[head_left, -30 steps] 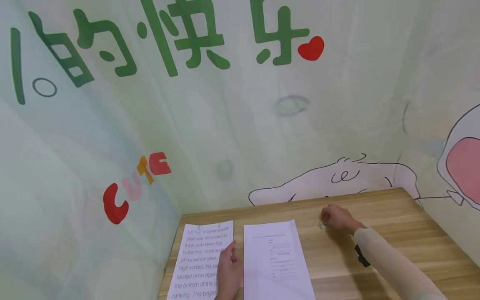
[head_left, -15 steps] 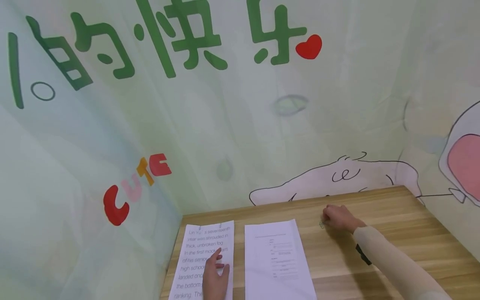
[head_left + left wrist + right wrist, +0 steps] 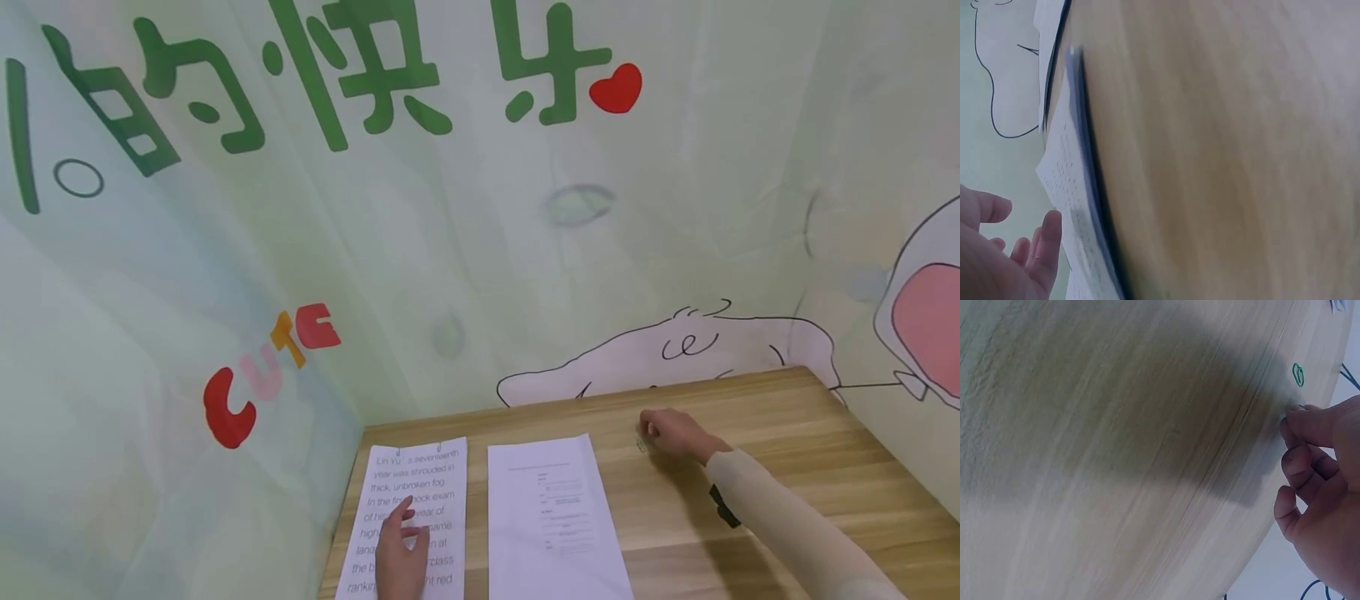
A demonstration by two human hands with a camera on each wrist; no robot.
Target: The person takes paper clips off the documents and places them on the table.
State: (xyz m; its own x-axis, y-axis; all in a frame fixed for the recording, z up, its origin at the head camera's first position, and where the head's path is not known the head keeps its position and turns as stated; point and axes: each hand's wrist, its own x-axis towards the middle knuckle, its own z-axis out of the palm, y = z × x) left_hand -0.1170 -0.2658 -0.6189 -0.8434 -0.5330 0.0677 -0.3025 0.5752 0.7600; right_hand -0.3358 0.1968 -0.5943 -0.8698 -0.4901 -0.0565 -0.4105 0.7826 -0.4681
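My left hand (image 3: pixel 402 550) hovers over the printed sheet (image 3: pixel 442 471) on the left, its fingers loosely bent and holding nothing. Two paper clips (image 3: pixel 398 452) sit on that sheet's top edge. In the left wrist view, the left hand's fingers (image 3: pixel 1050 231) are spread apart beside the sheet's edge. Toward the back of the table, my right hand (image 3: pixel 675 435) is down at the wood, thumb and index finger pinched together. A sliver of a paper clip (image 3: pixel 1284 416) shows at those fingertips, mostly hidden. Close by lies a green paper clip (image 3: pixel 1298 375).
A second sheet (image 3: pixel 517 517), with faint small print, lies between the hands on the wooden table (image 3: pixel 780 433). Printed curtains (image 3: pixel 450 250) rise behind the table and along its left side. The right wrist wears a black strap (image 3: pixel 723 508).
My left hand has moved left from the right edge of the left sheet to over its text. The right hand has stayed at the paper clips, its fingers lower and closer together.
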